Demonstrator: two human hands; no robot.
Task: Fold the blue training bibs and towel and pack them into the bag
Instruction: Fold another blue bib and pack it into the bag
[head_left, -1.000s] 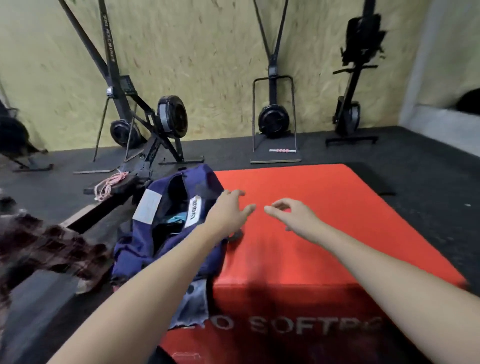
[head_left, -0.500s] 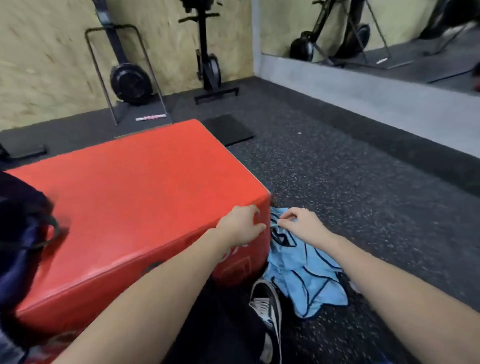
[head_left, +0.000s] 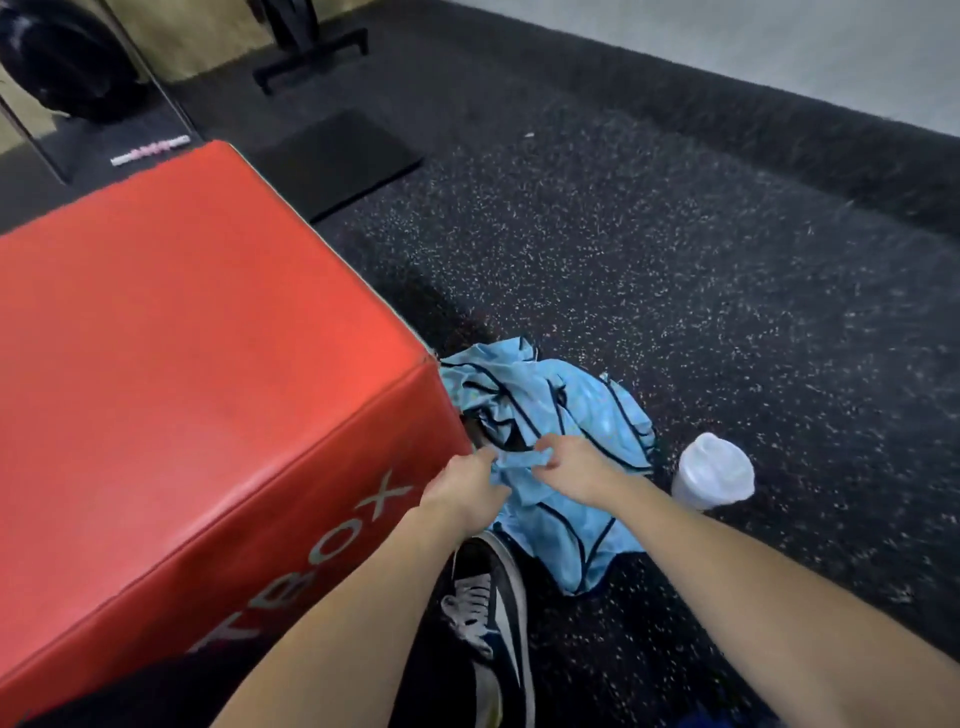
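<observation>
Light-blue fabric with dark piping: the crumpled training bibs (head_left: 566, 415) lie in a heap on the speckled black rubber floor (head_left: 675, 260), pressed against the near right corner of the red soft box (head_left: 182, 389). Separate bibs cannot be counted in the heap; towel and bag not identified in this view.

Left hand (head_left: 465, 491): reaches down beside the box's lettered front face, fingers (head_left: 483, 460) curled at the near edge of the cloth. They appear to pinch a fold of it; motion blur prevents a clear reading of the contact.

Right hand (head_left: 574, 467): sits on top of the heap, just right of the left hand, fingers bent downward into the fabric and gathering a bunch of it. Thumb position not resolvable.

Both hands close together, nearly touching, over the same part of the cloth.

White lidded shaker cup (head_left: 714, 478): upright on the floor just right of the heap, apart from the fabric edge.

Dark sneaker with white laces (head_left: 491, 603): on the floor below the hands, its toe at the lower edge of the bibs.

Black floor mat (head_left: 337, 161) lies beyond the box; bases of gym machines (head_left: 311, 47) stand at the far wall
</observation>
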